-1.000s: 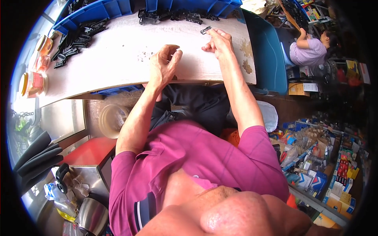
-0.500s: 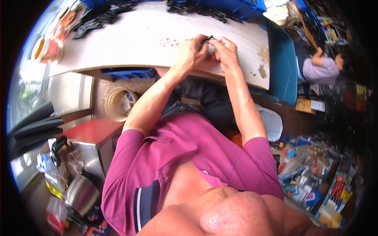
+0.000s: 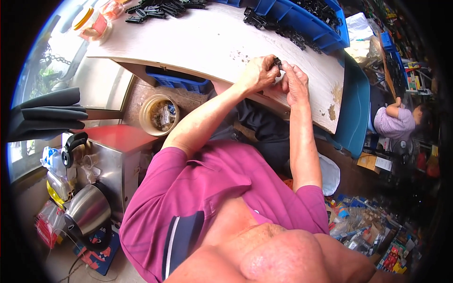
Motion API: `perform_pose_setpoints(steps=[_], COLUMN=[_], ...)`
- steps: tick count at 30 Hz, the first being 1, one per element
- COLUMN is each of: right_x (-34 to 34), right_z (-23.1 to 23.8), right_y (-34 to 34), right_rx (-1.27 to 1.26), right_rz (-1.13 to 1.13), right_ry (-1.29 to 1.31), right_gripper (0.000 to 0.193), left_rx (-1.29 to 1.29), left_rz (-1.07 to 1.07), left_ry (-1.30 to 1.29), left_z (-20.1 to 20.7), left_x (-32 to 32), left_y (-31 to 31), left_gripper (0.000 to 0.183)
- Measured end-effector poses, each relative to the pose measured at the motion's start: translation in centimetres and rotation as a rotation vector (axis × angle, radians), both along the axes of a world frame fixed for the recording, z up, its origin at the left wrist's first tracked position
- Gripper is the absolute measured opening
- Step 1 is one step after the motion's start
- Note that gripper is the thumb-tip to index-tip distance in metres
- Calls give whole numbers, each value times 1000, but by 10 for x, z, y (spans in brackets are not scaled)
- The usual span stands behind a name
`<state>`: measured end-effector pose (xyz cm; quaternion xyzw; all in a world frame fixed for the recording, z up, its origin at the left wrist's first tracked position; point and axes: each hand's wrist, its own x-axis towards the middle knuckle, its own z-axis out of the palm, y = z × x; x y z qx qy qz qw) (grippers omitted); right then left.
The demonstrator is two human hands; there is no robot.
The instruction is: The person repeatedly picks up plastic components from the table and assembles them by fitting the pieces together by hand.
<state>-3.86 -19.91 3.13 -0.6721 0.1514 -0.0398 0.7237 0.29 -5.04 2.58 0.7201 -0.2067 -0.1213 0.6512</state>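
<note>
Over the near edge of the white worktable (image 3: 188,42), my two hands meet with bent fingers. A small black plastic part (image 3: 277,62) shows between the fingertips; its exact kind is too small to tell. My left hand (image 3: 259,75) pinches it from the left. My right hand (image 3: 296,84) closes on it from the right, its fingertips partly hidden. Loose black plastic pieces (image 3: 165,7) lie in a heap at the table's far left. More black parts (image 3: 283,34) are strewn along the front of a blue divided bin (image 3: 311,23).
An orange-lidded jar (image 3: 89,26) stands at the table's left end. A teal bin (image 3: 356,104) adjoins its right end. Below are a blue basket (image 3: 177,82) and a bucket (image 3: 146,115). A red-topped cabinet (image 3: 115,137) is at left. Another person (image 3: 394,120) sits far right.
The view has shifted, so the table and bins appear farther right and more of the blue bin shows. My hands stay together at the table edge, with the black part now more visible.
</note>
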Motion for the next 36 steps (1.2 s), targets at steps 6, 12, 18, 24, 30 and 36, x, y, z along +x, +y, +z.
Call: perform_pose_setpoints(steps=[6, 12, 18, 24, 30, 36], right_x=[1, -1, 0, 0, -1, 0], right_z=[4, 1, -6, -2, -17, -14], right_y=[3, 2, 6, 10, 5, 10], right_rx=[-98, -22, 70, 38, 73, 77], right_rz=[22, -24, -35, -96, -170, -156], right_ry=[42, -10, -50, -32, -115, -113], right_gripper=[29, 29, 26, 23, 18, 16], left_rx=[90, 50, 79, 6, 56, 117], left_rz=[100, -57, -154, 22, 83, 53], left_ry=[-185, -96, -169, -343, -532, -593], left_z=[-10, 7, -9, -14, -21, -28], left_x=[1, 0, 9, 3, 1, 6], left_y=[-6, 7, 7, -8, -11, -11], left_gripper=[23, 28, 35, 22, 26, 20])
